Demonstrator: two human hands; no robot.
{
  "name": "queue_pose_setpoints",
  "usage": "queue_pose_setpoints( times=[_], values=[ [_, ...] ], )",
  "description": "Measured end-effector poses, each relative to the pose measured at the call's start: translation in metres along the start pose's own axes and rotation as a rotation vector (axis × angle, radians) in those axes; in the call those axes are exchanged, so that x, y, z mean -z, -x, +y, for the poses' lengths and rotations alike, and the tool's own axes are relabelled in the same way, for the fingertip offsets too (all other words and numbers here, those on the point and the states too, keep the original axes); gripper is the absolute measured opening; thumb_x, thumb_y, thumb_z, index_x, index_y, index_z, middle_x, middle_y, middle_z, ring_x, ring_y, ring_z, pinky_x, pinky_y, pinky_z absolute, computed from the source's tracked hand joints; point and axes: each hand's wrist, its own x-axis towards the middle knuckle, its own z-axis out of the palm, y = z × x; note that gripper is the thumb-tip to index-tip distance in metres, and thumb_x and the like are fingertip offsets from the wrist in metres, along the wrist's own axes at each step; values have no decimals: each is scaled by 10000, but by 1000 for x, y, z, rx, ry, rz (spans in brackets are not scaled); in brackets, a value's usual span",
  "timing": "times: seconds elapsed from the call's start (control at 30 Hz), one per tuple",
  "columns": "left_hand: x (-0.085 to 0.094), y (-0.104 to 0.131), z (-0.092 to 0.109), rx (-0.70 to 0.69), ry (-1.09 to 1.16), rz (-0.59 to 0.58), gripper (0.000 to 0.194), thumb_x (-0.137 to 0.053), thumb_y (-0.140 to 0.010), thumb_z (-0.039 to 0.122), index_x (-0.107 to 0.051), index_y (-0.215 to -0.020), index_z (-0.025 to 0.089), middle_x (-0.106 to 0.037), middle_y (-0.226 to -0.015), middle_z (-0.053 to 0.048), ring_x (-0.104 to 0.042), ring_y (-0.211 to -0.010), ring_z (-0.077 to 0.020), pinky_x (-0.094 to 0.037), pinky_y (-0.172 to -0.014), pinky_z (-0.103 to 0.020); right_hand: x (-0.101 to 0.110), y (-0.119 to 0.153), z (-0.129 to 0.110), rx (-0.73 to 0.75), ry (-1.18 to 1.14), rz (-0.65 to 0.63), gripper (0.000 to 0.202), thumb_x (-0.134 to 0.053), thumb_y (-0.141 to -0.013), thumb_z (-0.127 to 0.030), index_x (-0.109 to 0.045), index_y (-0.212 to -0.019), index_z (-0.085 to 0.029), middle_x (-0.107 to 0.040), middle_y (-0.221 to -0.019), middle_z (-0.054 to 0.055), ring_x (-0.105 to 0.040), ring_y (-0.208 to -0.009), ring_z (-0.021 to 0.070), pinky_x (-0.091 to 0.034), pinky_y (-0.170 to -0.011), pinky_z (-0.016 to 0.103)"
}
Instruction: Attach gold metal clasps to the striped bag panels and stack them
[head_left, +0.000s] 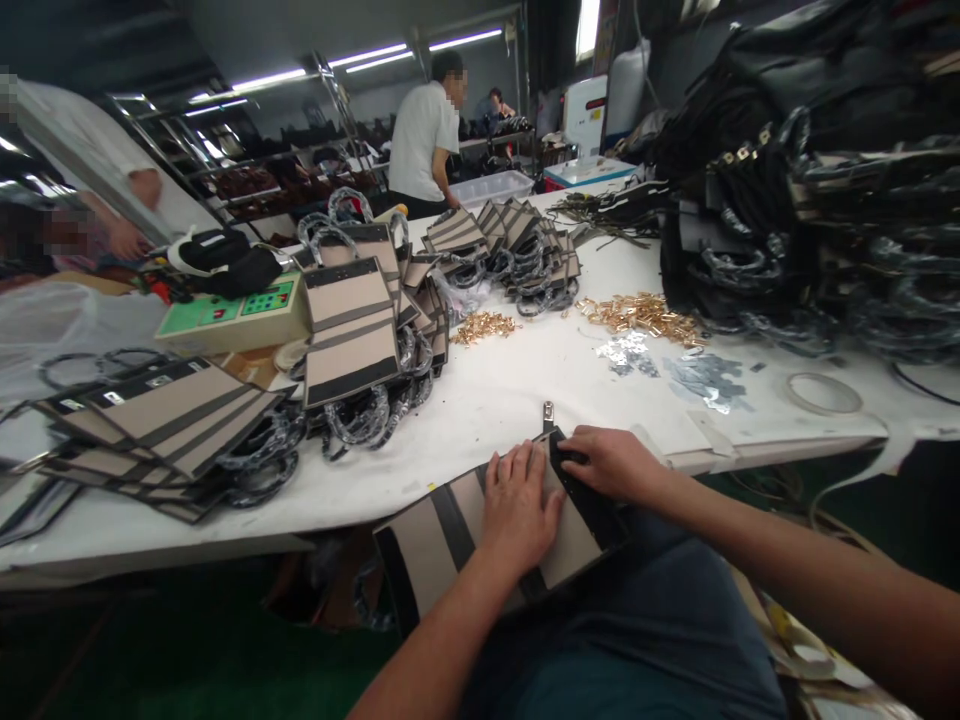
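Left hand (519,505) rests flat, fingers slightly spread, on a beige panel (574,545); right hand (611,462) is bent at the black band along its right end, though whether finger and thumb close on it cannot be told. The panel lies tilted over the person's lap, against the front edge of the white table (480,390). Its face is beige, crossed by dark strips and bordered in black; a tab with a metal end (548,414) projects from its upper corner. Beyond, loose on the tabletop, are two heaps of gold-coloured fittings (641,316) (486,327), flat silver pieces (628,353) and a roll of tape (823,393). Similar panels with plastic-wrapped handles form stacks to the left (187,420) and centre (351,330); black goods (739,210) are piled at right. Containers stand farther off — a translucent bin (495,187), contents indistinct, beside a co-worker in a white shirt (425,140), and a blue-topped box (589,172), its interior hidden from view.
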Motion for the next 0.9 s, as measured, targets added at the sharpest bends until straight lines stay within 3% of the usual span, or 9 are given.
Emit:
queue_pose_setpoints(
  times=[0.23,0.43,0.67,0.9],
  values=[
    [-3,0,3,41,47,61,600,-590,-1013,407,-442,-1558,203,-511,-1592,-111,-442,-1466,-311,-261,-1292,-589,-18,39,-3,-186,-94,36,294,-693,-898,-357,-727,-1170,-252,-766,-969,33,-710,-853,242,-497,-736,336],
    [-5,-2,7,86,69,76,599,-633,-994,409,-479,-1532,197,-526,-1578,-108,-454,-1452,-318,-274,-1290,-592,-26,35,10,-90,-300,33,231,-653,-885,-288,-731,-1097,-238,-723,-923,26,-675,-835,212,-508,-775,329],
    [-5,-2,9,105,69,80,580,-651,-983,403,-501,-1512,217,-539,-1566,-100,-464,-1446,-301,-275,-1298,-583,-28,41,-9,-135,-3,89,166,-642,-928,-322,-696,-1070,-255,-727,-978,25,-681,-790,217,-409,-668,316],
    [-6,-5,10,96,42,76,586,-643,-987,417,-502,-1514,204,-540,-1565,-123,-469,-1451,-315,-294,-1288,-600,-35,46,-14,-167,162,96,201,-601,-1002,-375,-654,-882,-222,-677,-839,24,-643,-702,195,-252,-598,321]
  ],
)
